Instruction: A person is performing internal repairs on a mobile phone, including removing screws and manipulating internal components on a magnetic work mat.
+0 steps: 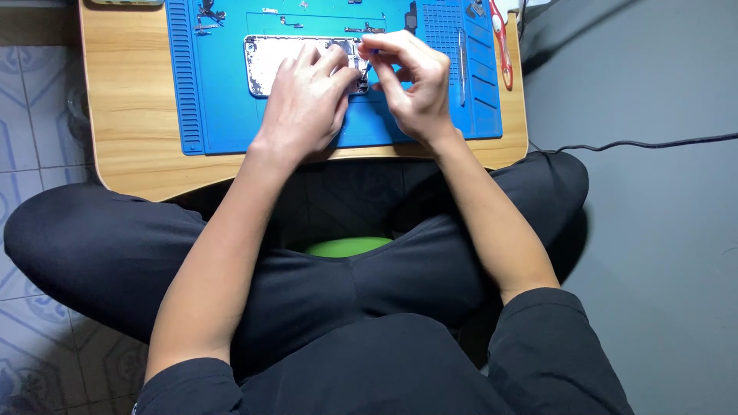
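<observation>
Phone (270, 63) lies opened up, back side showing, on a blue mat (223, 115) that covers a low wooden table (127, 100). Left hand (306, 104) rests on the phone with fingers curled, pressing it down. Right hand (411, 81) pinches a thin tool (369, 55) — its tip hidden between the fingers — just over the phone's right end. Red-handled scissors (501, 42) lie near the mat's right edge.
</observation>
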